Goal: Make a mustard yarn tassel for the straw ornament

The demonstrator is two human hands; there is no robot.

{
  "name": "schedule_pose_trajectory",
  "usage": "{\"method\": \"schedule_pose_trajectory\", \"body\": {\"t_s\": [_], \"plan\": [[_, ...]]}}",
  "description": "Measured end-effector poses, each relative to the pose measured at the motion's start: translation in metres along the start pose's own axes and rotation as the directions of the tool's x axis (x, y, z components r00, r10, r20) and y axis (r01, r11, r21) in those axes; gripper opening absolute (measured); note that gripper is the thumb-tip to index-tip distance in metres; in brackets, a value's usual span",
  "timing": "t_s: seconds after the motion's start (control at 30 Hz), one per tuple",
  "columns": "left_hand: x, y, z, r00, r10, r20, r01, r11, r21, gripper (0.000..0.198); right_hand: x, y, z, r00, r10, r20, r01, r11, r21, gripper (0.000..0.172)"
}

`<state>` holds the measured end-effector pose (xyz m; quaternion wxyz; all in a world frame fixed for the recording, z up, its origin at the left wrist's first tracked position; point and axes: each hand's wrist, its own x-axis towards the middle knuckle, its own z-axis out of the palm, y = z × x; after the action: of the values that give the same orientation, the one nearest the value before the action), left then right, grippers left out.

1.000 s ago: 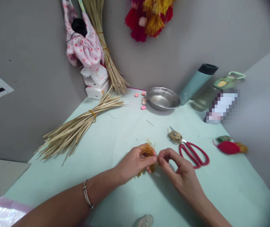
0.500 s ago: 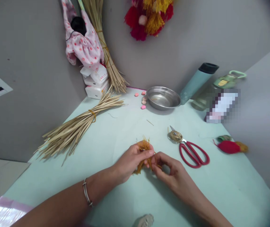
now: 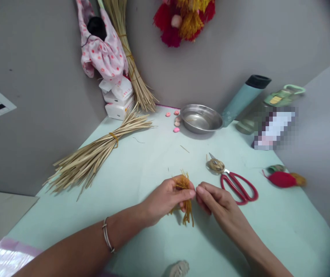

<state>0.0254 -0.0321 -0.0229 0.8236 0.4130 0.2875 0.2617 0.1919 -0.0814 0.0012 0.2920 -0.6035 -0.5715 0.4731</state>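
Across the pale green desk (image 3: 159,154), scissors (image 3: 227,173) lie at two o'clock from the yarn (image 3: 187,213), which the left hand (image 3: 165,198) pinches. The right hand (image 3: 221,202), at three o'clock, has thumb and finger closed together; any strand there is too small to tell.

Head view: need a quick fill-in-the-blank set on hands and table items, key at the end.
1. Of the left hand and right hand, the one gripping the yarn bunch is the ____.
2. The scissors lie nearer the ____ hand.
3. In the picture, the pink pieces lie to the ____ of the bowl.
4. The blue bottle has a ____ lid.

Missing words: left; right; left; black.
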Motion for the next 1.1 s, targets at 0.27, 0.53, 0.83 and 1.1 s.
{"method": "schedule_pose_trajectory", "body": {"t_s": [0.27, 0.53, 0.83, 1.1], "plan": [[0.0005, -0.0015, -0.0014, 1.000, 0.012, -0.020, -0.011, 1.000, 0.028, 0.028, 0.0002, -0.0037, -0.0011, 0.998, -0.030, 0.059, 0.028, 0.999, 0.040, 0.042], [0.0005, -0.0014, 0.0000, 0.999, -0.006, -0.042, 0.007, 1.000, 0.015, 0.024, 0.0013, -0.0058, 0.0012, 1.000, -0.013, -0.027, 0.015, 0.994, 0.110, 0.034], [-0.0015, 0.0029, 0.0009, 0.998, -0.037, -0.055, 0.041, 0.997, 0.071, 0.017, 0.0020, -0.0027, 0.0011, 0.998, 0.060, -0.009, -0.055, 0.961, 0.272, 0.027], [-0.0002, -0.0014, -0.0021, 0.998, 0.006, -0.060, 0.008, 0.974, 0.227, 0.010, 0.0017, 0.0019, 0.0052, 0.997, 0.072, -0.002, -0.068, 0.959, 0.273, 0.020]]}}
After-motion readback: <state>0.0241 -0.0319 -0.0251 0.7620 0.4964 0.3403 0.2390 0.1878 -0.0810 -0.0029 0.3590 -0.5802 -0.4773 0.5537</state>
